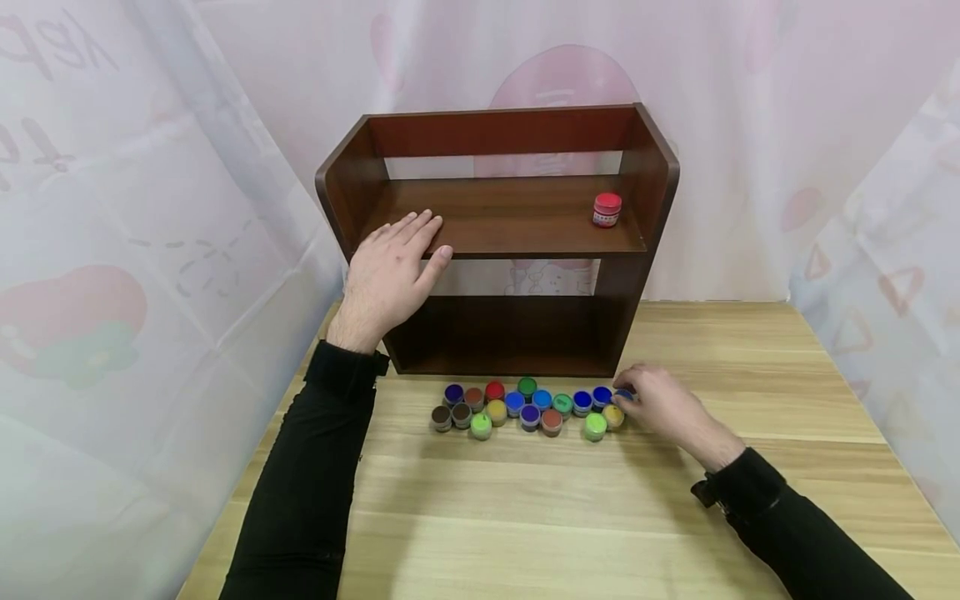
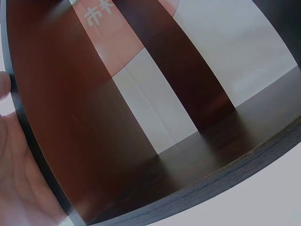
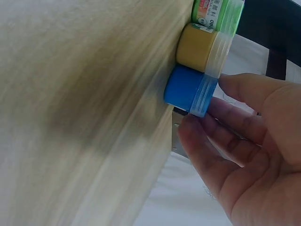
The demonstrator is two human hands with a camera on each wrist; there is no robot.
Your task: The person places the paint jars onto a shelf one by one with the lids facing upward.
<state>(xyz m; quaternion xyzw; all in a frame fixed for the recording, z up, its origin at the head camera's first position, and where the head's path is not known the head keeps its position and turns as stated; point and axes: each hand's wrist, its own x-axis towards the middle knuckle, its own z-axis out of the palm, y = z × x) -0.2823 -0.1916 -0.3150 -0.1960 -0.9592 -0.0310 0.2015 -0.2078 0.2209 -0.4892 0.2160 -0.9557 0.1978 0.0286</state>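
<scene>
A dark brown two-tier wooden shelf (image 1: pixel 510 217) stands on the table. My left hand (image 1: pixel 393 271) lies at its left side, fingers straight over the front of the upper board; in the left wrist view the palm (image 2: pixel 21 174) shows beside a board edge. At the right end of a cluster of small paint jars, my right hand (image 1: pixel 671 408) pinches a blue paint jar (image 3: pixel 190 89) by its clear lid, thumb and fingers around it. A yellow paint jar (image 3: pixel 200 47) and a light green paint jar (image 3: pixel 218 14) stand beside it. One red paint jar (image 1: pixel 607 210) sits on the upper board's right side.
Several more jars, such as a dark brown jar (image 1: pixel 442 418) and a dark green jar (image 1: pixel 527 387), crowd just before the shelf's base. Bare wooden table (image 1: pixel 510 517) lies in front of them. Pale printed curtains (image 1: pixel 735 150) hang behind and at both sides.
</scene>
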